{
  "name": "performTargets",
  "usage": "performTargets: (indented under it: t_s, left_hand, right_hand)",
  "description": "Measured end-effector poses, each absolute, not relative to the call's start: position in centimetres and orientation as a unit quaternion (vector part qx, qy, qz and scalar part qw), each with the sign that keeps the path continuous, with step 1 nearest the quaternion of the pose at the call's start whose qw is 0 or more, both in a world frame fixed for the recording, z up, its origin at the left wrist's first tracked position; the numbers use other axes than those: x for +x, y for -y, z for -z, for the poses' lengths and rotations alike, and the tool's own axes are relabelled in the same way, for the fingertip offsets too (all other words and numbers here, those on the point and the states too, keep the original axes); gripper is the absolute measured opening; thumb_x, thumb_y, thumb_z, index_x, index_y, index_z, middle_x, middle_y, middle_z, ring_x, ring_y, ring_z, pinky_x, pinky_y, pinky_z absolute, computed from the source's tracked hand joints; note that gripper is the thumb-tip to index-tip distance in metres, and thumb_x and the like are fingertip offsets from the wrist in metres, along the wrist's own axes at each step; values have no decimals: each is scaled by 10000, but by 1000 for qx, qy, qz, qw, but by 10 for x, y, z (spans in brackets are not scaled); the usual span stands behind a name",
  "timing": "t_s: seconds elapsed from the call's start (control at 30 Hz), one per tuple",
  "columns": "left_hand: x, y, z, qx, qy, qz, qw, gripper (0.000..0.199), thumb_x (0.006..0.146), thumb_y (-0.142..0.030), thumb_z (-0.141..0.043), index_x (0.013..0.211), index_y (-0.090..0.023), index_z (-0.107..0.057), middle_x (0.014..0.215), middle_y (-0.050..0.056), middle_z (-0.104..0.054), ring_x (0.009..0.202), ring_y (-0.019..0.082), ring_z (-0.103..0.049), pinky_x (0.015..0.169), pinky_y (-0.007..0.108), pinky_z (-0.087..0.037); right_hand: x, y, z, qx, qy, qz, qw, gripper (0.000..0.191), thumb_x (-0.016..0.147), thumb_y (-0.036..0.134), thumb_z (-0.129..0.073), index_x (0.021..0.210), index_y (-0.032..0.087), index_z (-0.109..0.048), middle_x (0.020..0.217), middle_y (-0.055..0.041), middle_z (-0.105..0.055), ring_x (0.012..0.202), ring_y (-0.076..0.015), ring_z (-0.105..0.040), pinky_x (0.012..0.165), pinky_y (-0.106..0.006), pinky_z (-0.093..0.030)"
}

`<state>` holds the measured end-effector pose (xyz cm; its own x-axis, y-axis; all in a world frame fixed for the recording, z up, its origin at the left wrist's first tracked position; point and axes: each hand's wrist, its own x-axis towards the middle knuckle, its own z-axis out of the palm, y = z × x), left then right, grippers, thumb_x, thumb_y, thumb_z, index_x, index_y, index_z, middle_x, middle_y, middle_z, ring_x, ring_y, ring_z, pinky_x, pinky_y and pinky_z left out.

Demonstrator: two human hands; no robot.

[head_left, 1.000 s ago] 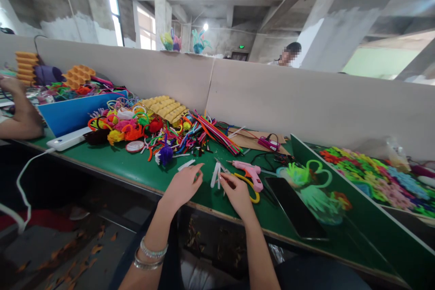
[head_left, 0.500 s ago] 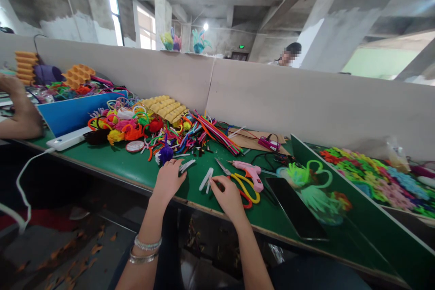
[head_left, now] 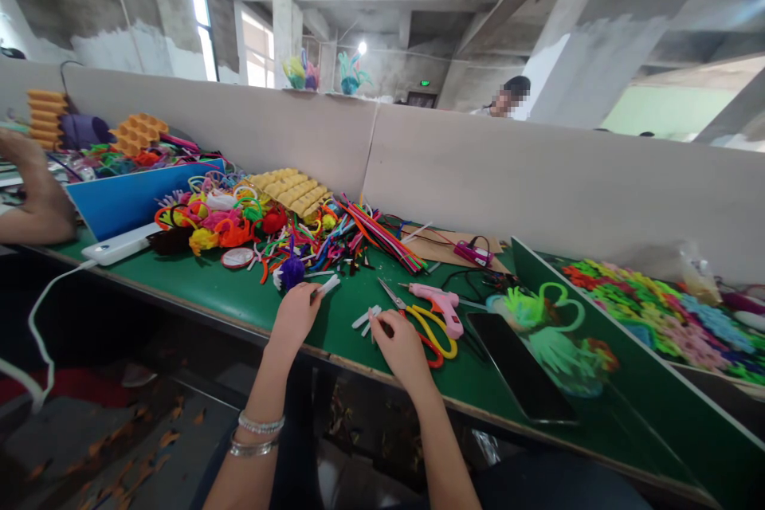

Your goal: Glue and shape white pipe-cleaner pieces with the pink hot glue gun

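My left hand (head_left: 299, 311) is closed on a small bundle of short white pipe cleaner pieces (head_left: 328, 284), whose ends stick out past the fingertips. To its right, my right hand (head_left: 395, 339) pinches at a few more white pieces (head_left: 366, 319) low over the green table, thumb and fingers together. Just beyond the left hand sits a purple fuzzy ball (head_left: 292, 272). Scissors (head_left: 418, 320) with yellow and orange handles lie right beside my right hand, and a pink glue gun (head_left: 439, 304) rests against them.
A heap of coloured pipe cleaners (head_left: 233, 215) and a yellow egg-crate sheet (head_left: 291, 190) lie at the back left. A black phone (head_left: 519, 366) and green fuzzy figures (head_left: 555, 335) are on the right, before a divider board (head_left: 633, 366). Another person's arm (head_left: 36, 191) is at far left.
The white pieces in my left hand have come together into a tighter bundle as the fingers closed. The pieces at my right hand have shifted and now lie at a flatter angle.
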<state>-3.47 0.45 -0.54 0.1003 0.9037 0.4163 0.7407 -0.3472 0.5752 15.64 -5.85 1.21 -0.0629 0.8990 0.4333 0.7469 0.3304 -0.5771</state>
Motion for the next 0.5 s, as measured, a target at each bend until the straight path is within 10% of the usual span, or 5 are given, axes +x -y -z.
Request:
performTargets:
  t_s: [0.5]
  left_hand:
    - [-19,19,-22,709,-363,-398,455,319,735,-367,-542,915,-122,-640,751,46,-656,643,141,-570,616,238,-438]
  right_hand:
    - [171,52,-10,-568,599,-164,541,370,780,433,-455,1059,190,-451,887,-33,-464,620,-101,-429,577,-234,-410]
